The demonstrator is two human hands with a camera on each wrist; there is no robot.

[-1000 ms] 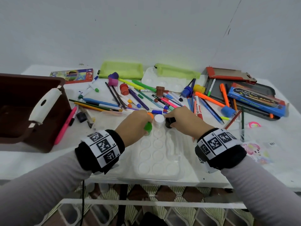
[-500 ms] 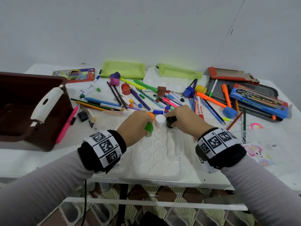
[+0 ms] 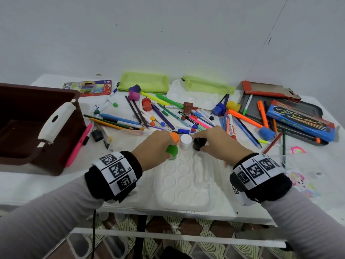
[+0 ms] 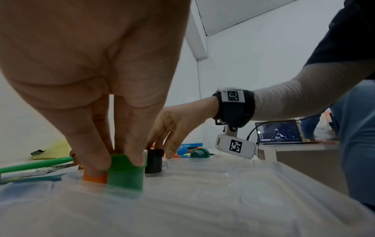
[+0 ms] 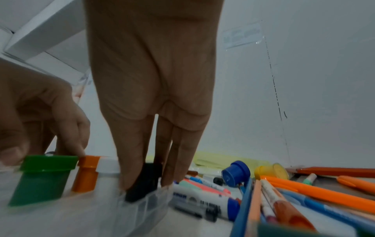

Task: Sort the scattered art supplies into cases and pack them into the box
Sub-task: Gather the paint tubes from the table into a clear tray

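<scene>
The white table runs from the wall to a near edge just below both wrists. At its left end stands the brown box, open-topped, its white handle hanging over the right rim. Along the back lie two lime-green cases, flat against the wall side, and a dark tray at the right holds a blue paint box. Between them, pens and markers are scattered thickly, so the only open room is the near strip where a clear plastic tray with round wells lies, its near end reaching almost to the table edge.

Four small paint pots stand in the tray's far wells. The left hand has its fingers pointing down and pinching the green pot by its cap, with one fingertip touching the orange pot just behind. The white pot stands free between the hands. The right hand reaches down with fingers close together, pinching the black pot at the tray's far right corner, just beside loose markers.
</scene>
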